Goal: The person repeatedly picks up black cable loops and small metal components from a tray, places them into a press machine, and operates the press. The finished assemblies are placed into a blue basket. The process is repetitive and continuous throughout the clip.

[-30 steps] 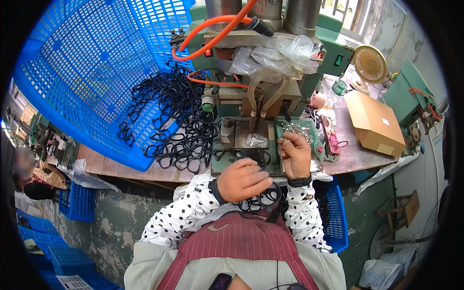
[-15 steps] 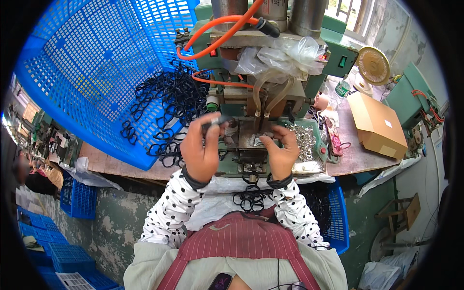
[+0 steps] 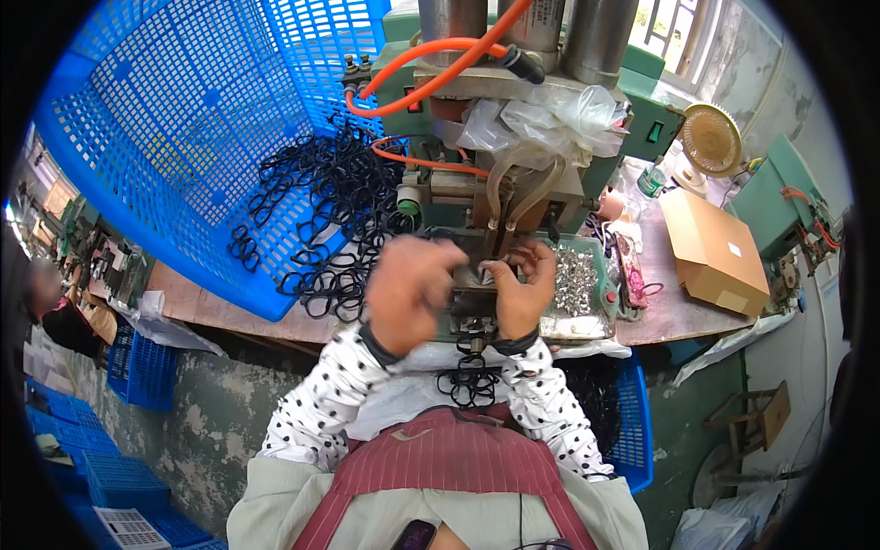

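My left hand point(image 3: 412, 289) is smeared by motion beside the press's working spot, and its fingers do not show clearly. My right hand point(image 3: 526, 291) is closed in a pinch at the metal work plate point(image 3: 471, 281), just under the press's tool. Something small and silvery shows at those fingertips, too small to name. Clear hoses point(image 3: 532, 200) run down to the tool of the green press point(image 3: 431, 188). Right of my right hand, a tray holds a heap of small silvery metal pieces point(image 3: 575, 280). Dark looped bands point(image 3: 321, 206) lie heaped to the left.
A large blue basket point(image 3: 137, 174) tilts over the table at the left, bands spilling from it. Orange air hoses point(image 3: 403, 78) curve over the press. At the right are an open cardboard box point(image 3: 720, 252) and a round fan point(image 3: 710, 137). More bands point(image 3: 469, 383) hang below the press.
My left hand has moved right and down, toward my right hand; the dark piece seen at its fingers is now blurred or hidden. My right hand stays at the work plate, still pinching.
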Tool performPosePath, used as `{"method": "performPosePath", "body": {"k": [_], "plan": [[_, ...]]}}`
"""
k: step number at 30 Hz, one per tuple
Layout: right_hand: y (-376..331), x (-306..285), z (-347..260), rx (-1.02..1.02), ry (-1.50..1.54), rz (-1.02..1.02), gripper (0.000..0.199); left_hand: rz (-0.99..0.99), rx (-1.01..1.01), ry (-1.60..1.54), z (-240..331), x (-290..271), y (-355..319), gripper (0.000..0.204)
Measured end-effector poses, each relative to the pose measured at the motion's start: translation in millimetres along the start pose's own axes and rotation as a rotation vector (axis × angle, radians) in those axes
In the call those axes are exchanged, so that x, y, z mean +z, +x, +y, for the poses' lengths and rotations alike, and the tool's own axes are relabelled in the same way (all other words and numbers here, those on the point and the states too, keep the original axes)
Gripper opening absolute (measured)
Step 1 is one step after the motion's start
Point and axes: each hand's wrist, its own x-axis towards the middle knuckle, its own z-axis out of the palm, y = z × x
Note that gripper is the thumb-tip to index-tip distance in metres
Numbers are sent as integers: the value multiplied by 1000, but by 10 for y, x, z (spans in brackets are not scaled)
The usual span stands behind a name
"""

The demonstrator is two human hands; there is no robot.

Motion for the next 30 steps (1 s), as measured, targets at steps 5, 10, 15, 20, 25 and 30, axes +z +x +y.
{"method": "performPosePath", "body": {"k": [5, 10, 15, 20, 25, 30], "plan": [[438, -634, 81, -395, -771, 84, 40, -295, 320, -172, 6, 455, -433, 51], [598, -1634, 475, 63, -1112, 18, 23, -398, 352, -204, -137, 488, -383, 55], [307, -1625, 483, -80, -1510, -150, 29, -394, 345, -202, -120, 490, -385, 54], [431, -1565, 656, -157, -1008, -62, 13, -396, 321, -219, -120, 493, -410, 53], [395, -1588, 760, -241, -888, 82, 9, -341, 491, 40, -122, 147, -332, 38], [359, -1517, 671, -180, -848, 134, 8, 148, -325, 344, -911, 110, -398, 10]]}}
